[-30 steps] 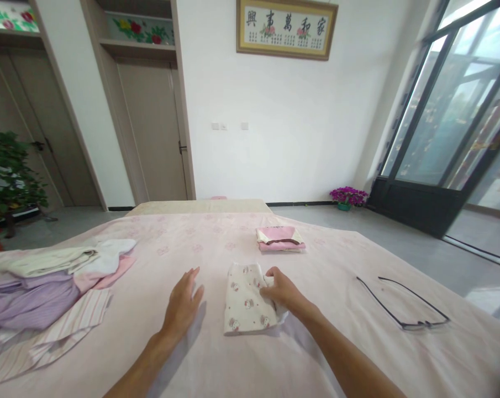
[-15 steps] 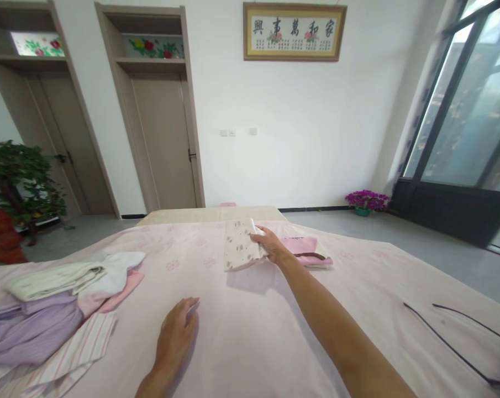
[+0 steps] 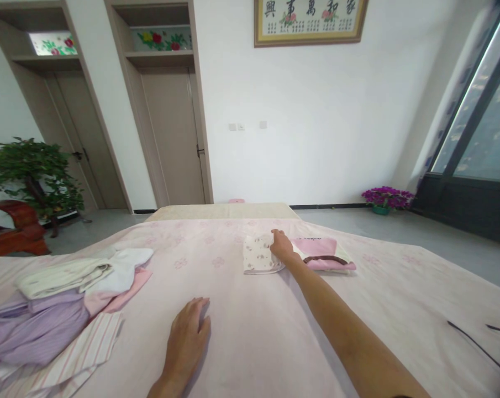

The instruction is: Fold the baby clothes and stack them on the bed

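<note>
My right hand (image 3: 282, 246) reaches to the far middle of the pink sheet (image 3: 241, 326). It rests at the right edge of a folded cream cloth (image 3: 258, 255) with small brown prints, which lies flat; whether the fingers grip it is hidden. Just right of that hand is a folded pink cloth (image 3: 322, 251) with a brown band and dark lettering. My left hand (image 3: 188, 334) lies nearer on the sheet, fingers loosely spread, holding nothing.
On the left lies a loose pile with a purple cloth (image 3: 42, 326), a white cloth (image 3: 121, 265) and a striped cloth (image 3: 90, 345). Thin dark rods (image 3: 479, 348) lie at the right edge. Beyond stand a leafy plant (image 3: 34, 171) and purple flowers (image 3: 386, 196).
The cream cloth, lifted and tilted before, now lies flat beside the pink one. My right hand has lowered onto its right edge. The view has turned slightly left.
</note>
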### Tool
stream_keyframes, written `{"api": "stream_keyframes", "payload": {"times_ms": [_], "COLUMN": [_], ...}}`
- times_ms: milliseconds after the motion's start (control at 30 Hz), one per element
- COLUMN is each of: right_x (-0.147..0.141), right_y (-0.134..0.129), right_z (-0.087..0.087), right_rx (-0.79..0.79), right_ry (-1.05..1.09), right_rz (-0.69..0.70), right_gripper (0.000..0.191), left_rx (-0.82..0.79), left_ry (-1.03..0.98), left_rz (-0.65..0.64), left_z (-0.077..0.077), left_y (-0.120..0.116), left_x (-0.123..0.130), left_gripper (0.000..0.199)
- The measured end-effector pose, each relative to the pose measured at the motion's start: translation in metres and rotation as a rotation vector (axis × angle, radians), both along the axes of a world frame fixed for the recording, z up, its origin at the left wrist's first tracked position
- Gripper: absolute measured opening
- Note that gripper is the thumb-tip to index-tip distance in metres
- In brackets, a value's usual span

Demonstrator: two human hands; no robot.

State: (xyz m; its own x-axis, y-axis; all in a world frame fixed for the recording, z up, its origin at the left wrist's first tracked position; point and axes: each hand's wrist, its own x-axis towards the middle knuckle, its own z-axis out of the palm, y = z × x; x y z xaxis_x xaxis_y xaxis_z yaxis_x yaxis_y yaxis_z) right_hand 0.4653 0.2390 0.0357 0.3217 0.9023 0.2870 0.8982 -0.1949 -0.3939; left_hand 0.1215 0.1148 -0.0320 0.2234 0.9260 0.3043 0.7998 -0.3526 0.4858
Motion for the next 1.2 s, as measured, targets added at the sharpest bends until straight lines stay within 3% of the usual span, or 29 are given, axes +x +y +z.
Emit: {"api": "stream_keyframes", "payload": {"times_ms": [300, 400, 533, 633, 833, 967, 1200], "right_x": [-0.042, -0.04, -0.047, -0.067, -0.108, -0.117, -0.123], "right_y": [-0.04, -0.049, -0.07, -0.108, -0.223, -0.269, -0.277], "right_z": [-0.046, -0.049, -0.04, -0.035, -0.039, -0.047, -0.048], "right_rx": [-0.068, -0.119, -0.154, -0.167, -0.201, -0.172, -0.084], "right_ry": [-0.274, -0.314, -0.352, -0.393, -0.303, -0.253, -0.258], "right_rz": [0.159, 0.169, 0.165, 0.228, 0.531, 0.576, 0.528], "right_gripper": [0.051, 0.053, 0.058, 0.057, 0.058, 0.058, 0.053], "left_rx": [0.035, 0.038, 0.037, 0.03, 0.078, 0.236, 0.379], "left_ry": [0.107, 0.174, 0.296, 0.331, 0.19, 0.044, 0.132], "left_rz": [-0.017, -0.017, -0.025, -0.033, -0.022, 0.126, 0.633], "left_z": [-0.001, 0.002, 0.01, 0.015, 0.016, 0.036, 0.098], "left_y": [0.0, -0.003, -0.013, -0.02, -0.024, -0.003, 0.046], "left_x": [0.0, 0.002, 0.006, 0.009, 0.003, -0.045, -0.19], "left_gripper": [0.041, 0.043, 0.048, 0.05, 0.043, 0.043, 0.035]}}
